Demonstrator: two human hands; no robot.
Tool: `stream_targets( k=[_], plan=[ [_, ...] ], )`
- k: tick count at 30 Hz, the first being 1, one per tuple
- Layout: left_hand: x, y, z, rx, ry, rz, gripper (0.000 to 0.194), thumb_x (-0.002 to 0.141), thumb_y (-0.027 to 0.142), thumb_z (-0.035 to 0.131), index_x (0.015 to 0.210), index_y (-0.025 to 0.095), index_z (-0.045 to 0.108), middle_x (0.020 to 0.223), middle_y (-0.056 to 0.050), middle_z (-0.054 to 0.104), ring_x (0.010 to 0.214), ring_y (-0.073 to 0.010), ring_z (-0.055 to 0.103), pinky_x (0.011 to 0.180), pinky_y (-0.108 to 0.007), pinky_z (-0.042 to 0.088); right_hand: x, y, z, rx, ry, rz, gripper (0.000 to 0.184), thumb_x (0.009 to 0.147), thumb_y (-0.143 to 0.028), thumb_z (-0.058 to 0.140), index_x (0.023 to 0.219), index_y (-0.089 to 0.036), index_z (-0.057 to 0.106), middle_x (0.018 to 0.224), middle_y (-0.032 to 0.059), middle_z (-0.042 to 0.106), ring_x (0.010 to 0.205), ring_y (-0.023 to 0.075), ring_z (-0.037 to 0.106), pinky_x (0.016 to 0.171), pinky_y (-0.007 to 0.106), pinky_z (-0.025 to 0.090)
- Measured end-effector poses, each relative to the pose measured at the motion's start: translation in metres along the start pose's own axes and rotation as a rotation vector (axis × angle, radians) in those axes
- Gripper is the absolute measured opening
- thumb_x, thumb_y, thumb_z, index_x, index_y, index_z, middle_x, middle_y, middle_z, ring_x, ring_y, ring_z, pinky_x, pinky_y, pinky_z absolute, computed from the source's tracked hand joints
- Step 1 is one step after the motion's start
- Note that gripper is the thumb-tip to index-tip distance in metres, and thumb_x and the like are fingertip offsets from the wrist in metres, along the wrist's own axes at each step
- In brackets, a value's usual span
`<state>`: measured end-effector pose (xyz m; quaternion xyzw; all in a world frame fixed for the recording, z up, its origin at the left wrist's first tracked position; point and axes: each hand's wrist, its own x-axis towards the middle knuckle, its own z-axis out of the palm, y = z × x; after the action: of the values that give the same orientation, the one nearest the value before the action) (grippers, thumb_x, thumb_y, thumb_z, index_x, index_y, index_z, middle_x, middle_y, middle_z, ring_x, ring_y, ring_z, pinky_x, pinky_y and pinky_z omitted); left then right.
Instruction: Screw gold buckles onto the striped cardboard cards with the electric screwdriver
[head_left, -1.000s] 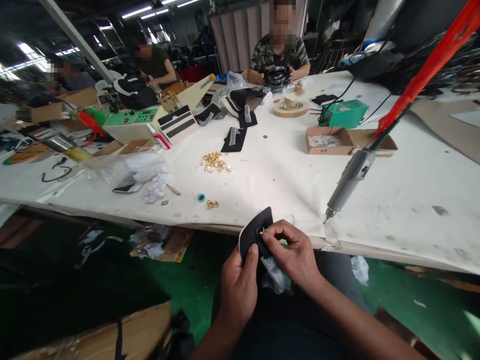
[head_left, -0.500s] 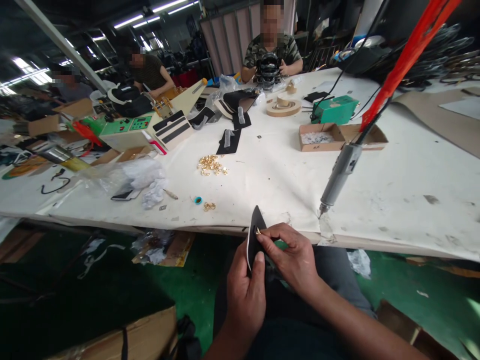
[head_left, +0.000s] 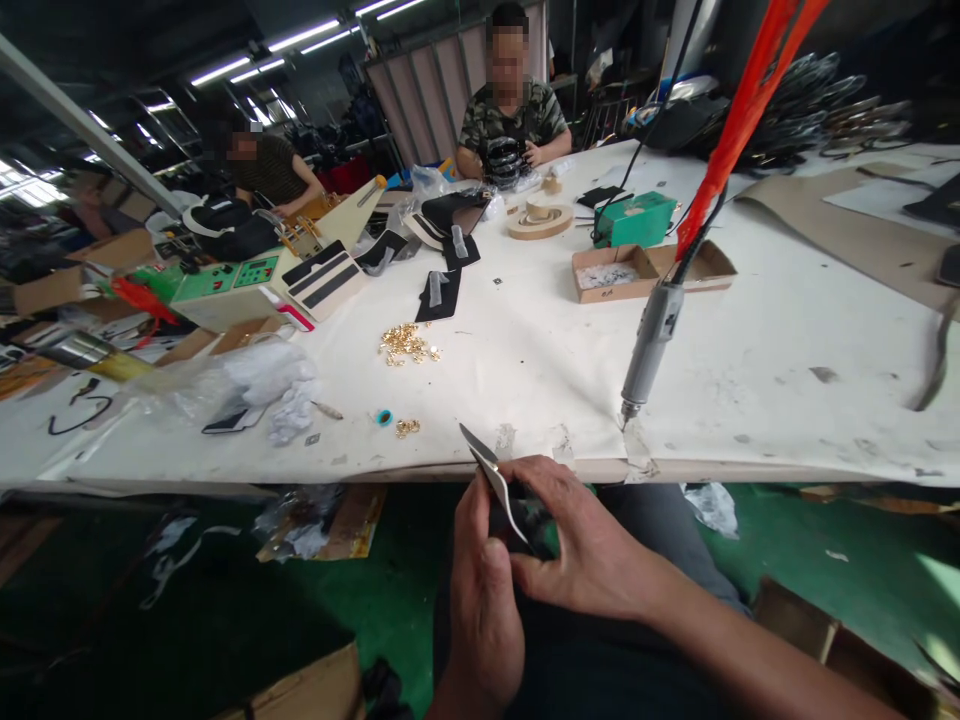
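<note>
Farthest to the left of the electric screwdriver (head_left: 649, 345), a green-topped machine (head_left: 225, 290) is placed on the table (head_left: 517, 375), with crumpled plastic wrap (head_left: 281, 375) left nearer the front edge. Less far left of the screwdriver, a small teal ring (head_left: 384, 417) is set beside a few gold-coloured fittings (head_left: 407, 428), and a larger heap of gold-coloured fittings (head_left: 405, 345) is spread behind them.

Left of the screwdriver and on the near side, the left hand (head_left: 487, 590) is closed on a thin black flap (head_left: 480, 448) with a pale edge (head_left: 501, 488). The flap is held off the table, almost edge-on; its long axis is slanted from far left to near right, and it is flanked by both hands. The right hand (head_left: 574, 530), the one nearer the screwdriver, is curved around the flap's other side, its fingers brought to the upper part and its thumb kept apart below; whether anything is gripped there cannot be told.

Beyond the screwdriver, a cardboard tray (head_left: 615, 289) is placed, with a green box (head_left: 637, 220) set behind it.
</note>
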<state>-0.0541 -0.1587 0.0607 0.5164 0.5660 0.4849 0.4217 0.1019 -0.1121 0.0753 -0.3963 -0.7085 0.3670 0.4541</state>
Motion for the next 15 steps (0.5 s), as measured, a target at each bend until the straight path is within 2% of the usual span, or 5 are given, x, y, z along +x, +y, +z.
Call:
stream_targets(
  k=[3, 6, 9, 12, 15],
  plan=[
    [-0.003, -0.002, 0.005, 0.048, -0.037, 0.071, 0.062, 0.108, 0.063, 0.044, 0.16, 0.031, 0.051, 0.168, -0.01, 0.047, 0.156, -0.0336, 0.042, 0.129, -0.047, 0.034, -0.001, 0.002, 0.004, -0.027, 0.102, 0.101, 0.037, 0.084, -0.019, 0.076, 0.119, -0.028, 0.069, 0.113, 0.0067, 0.075, 0.104, 0.0277, 0.068, 0.096, 0.044, 0.053],
    [-0.001, -0.005, 0.009, 0.079, -0.026, 0.046, 0.055, 0.108, 0.057, 0.049, 0.155, 0.03, 0.058, 0.165, -0.009, 0.049, 0.154, -0.0319, 0.044, 0.125, -0.044, 0.041, -0.003, 0.01, 0.005, -0.037, 0.193, 0.168, 0.014, 0.097, -0.024, 0.065, 0.109, -0.027, 0.072, 0.102, 0.0055, 0.077, 0.095, 0.026, 0.069, 0.09, 0.041, 0.052],
    [0.013, -0.006, 0.011, 0.146, -0.027, 0.097, 0.044, 0.108, 0.049, 0.054, 0.147, 0.03, 0.066, 0.151, -0.011, 0.059, 0.14, -0.0296, 0.057, 0.115, -0.043, 0.05, -0.004, 0.017, -0.004, 0.145, 0.169, 0.275, 0.018, 0.101, -0.035, 0.062, 0.105, -0.024, 0.075, 0.1, 0.0055, 0.078, 0.096, 0.0268, 0.07, 0.087, 0.038, 0.053],
    [0.038, -0.004, 0.012, 0.238, 0.024, 0.175, 0.028, 0.104, 0.044, 0.062, 0.122, 0.029, 0.079, 0.133, -0.01, 0.066, 0.126, -0.0278, 0.063, 0.105, -0.039, 0.055, -0.005, 0.022, -0.018, 0.466, 0.103, 0.48, 0.03, 0.098, -0.047, 0.068, 0.111, -0.021, 0.077, 0.102, 0.0055, 0.08, 0.092, 0.0271, 0.073, 0.078, 0.034, 0.056],
    [0.065, -0.003, 0.017, 0.134, 0.034, 0.091, 0.027, 0.094, 0.042, 0.077, 0.115, 0.026, 0.077, 0.137, -0.011, 0.065, 0.124, -0.0278, 0.065, 0.094, -0.033, 0.057, -0.007, 0.026, -0.029, 0.687, 0.079, 0.65, 0.04, 0.092, -0.052, 0.075, 0.114, -0.019, 0.077, 0.096, 0.0062, 0.081, 0.08, 0.0249, 0.074, 0.068, 0.031, 0.055]
  ],
)
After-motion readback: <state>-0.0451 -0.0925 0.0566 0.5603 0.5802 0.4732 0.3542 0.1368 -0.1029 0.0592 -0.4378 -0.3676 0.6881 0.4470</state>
